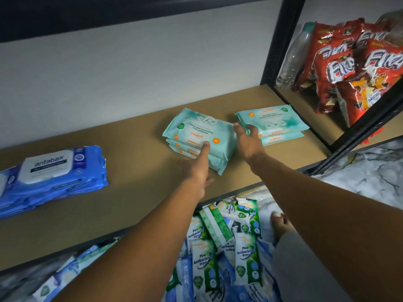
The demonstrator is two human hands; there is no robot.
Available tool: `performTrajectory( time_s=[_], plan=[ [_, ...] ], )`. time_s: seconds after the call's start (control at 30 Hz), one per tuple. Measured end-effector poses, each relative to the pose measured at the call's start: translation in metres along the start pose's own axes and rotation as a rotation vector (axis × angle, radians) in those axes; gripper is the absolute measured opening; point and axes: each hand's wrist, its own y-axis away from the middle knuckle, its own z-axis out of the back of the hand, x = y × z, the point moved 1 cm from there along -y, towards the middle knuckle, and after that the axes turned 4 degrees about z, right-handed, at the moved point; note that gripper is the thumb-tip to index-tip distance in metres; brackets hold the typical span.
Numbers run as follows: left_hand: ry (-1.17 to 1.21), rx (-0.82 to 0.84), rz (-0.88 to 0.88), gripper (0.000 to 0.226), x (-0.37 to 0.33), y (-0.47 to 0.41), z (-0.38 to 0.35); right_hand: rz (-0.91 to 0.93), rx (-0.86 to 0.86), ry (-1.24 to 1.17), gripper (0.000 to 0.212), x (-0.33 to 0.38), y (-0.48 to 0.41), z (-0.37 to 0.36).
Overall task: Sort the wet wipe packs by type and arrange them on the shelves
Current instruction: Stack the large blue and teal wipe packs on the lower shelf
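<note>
Both hands are up on the flat brown board shelf [130, 171] now. Just past the centre, towards one o'clock, sits a stack of mint-green soft plastic wipe packs [196, 131], turned a little askew. The left hand [196, 168] comes at it from six o'clock, flat and relaxed, fingers straight, one fingertip laid on the near edge of the top pack, holding nothing. The right hand [248, 140] is at the stack's three o'clock side, spread wide: its thumb meets the stack's right edge, and its bent fingertips rest on the near left corner of a second mint-green stack [272, 120], which lies squarer at two o'clock by the black metal upright [281, 40]. Over at nine o'clock on the shelf there's a stack of blue plastic wipe packs with white lids [54, 171], well apart from the mint ones. Down at six o'clock, below the shelf edge, a loose heap of green-and-white pine wipe packs [218, 247] lies on the marbled floor [370, 171]. In the next bay, at two o'clock, red foil snack bags [349, 68] lean beside a clear plastic bottle [292, 55].
</note>
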Motion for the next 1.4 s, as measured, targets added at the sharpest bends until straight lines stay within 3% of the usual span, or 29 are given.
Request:
performTrajectory(
  time_s=[0.07,0.1,0.27,0.37,0.43,0.6,0.7,0.8,0.87,0.93,1.1,1.4],
  plan=[
    [-0.014,0.010,-0.020,0.065,0.006,0.002,-0.006,-0.009,0.085,-0.043,0.068,-0.001,-0.002,-0.002],
    [-0.012,-0.009,-0.050,0.065,0.009,-0.001,-0.008,-0.013,0.112,-0.075,0.066,-0.002,-0.003,-0.003],
    [0.055,0.012,-0.100,0.083,0.010,-0.004,-0.010,-0.016,0.132,-0.116,0.052,-0.004,-0.004,-0.001],
    [0.069,-0.003,-0.119,0.075,0.008,-0.008,-0.004,0.001,0.110,-0.042,0.040,-0.008,0.001,0.001],
    [0.069,-0.029,-0.144,0.066,0.007,-0.010,0.004,0.009,0.112,0.009,0.041,-0.011,0.006,0.000],
    [-0.024,-0.231,-0.221,0.079,-0.005,-0.004,0.032,0.005,0.161,0.108,0.041,-0.018,0.033,-0.013],
    [-0.024,-0.312,-0.249,0.075,-0.008,0.005,0.043,-0.034,0.190,0.067,0.042,-0.019,0.050,-0.031],
    [-0.006,-0.336,-0.254,0.092,-0.004,0.011,0.048,-0.100,0.231,-0.083,0.052,-0.017,0.065,-0.053],
    [0.004,-0.324,-0.232,0.099,-0.002,0.014,0.048,-0.109,0.301,-0.172,0.071,-0.018,0.062,-0.063],
    [0.079,-0.278,-0.210,0.091,0.000,0.012,0.046,-0.101,0.298,-0.207,0.092,-0.013,0.056,-0.061],
    [0.080,-0.161,-0.210,0.060,0.000,0.008,0.042,-0.087,0.072,-0.003,0.092,0.007,0.023,-0.026],
    [-0.023,-0.050,-0.150,0.042,-0.016,0.002,0.053,-0.065,0.111,-0.089,0.086,0.007,-0.005,-0.016]
  ],
)
